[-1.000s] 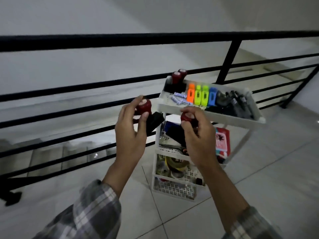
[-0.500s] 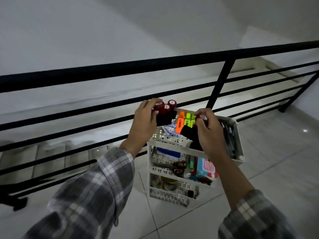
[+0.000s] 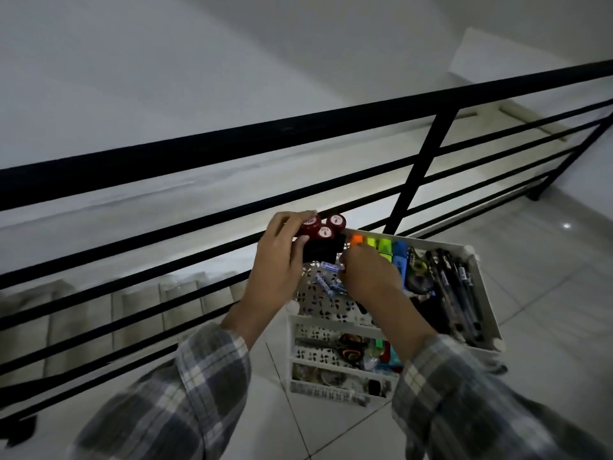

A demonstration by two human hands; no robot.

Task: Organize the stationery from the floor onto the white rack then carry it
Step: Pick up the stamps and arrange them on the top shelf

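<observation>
**Stationery rack at the railing: contents and hands**

Head view.

- **Rack.** The white rack point(image 3: 484, 300) has three open tiers. It stands on the tiled floor point(image 3: 547, 293), right of centre, on the near side of a black railing point(image 3: 232, 151).
- **Top tier, far left corner.** Three stamps with black bodies and red caps stand bunched and touching. The leftmost red-capped stamp point(image 3: 310, 224) sits in the left hand point(image 3: 278, 260), with the fingers curled over its cap and the thumb on its black body. The hand grasps it firmly, and it stands against the other two stamps point(image 3: 336, 221).
- **Top tier, far edge.** The highlighters point(image 3: 371, 243) stand in a row: orange, yellow, green and blue, left to right.
- **Top tier, right part.** A correction tape point(image 3: 418, 270) lies just right of the highlighters. Beyond it, dark pens point(image 3: 454, 287) lie bundled along the right wall.
- **Top tier, left part.** Small white and blue packets point(image 3: 326, 282) lie loose on the perforated bottom.
- **Right hand.** The right hand point(image 3: 368, 277) is over the middle of the top tier, back upward, with the fingers curled down beside the packets. What lies under them is hidden, so I cannot tell whether it holds anything.
- **Middle tier.** Scissors point(image 3: 351, 346) with dark and orange handles lie among coloured items too dim to name.
- **Bottom tier.** The contents are too dim to name.
- **Surroundings.** Stairs point(image 3: 99, 303) descend beyond the railing, on the left. Plaid sleeves point(image 3: 185, 393) cover both forearms.
</observation>
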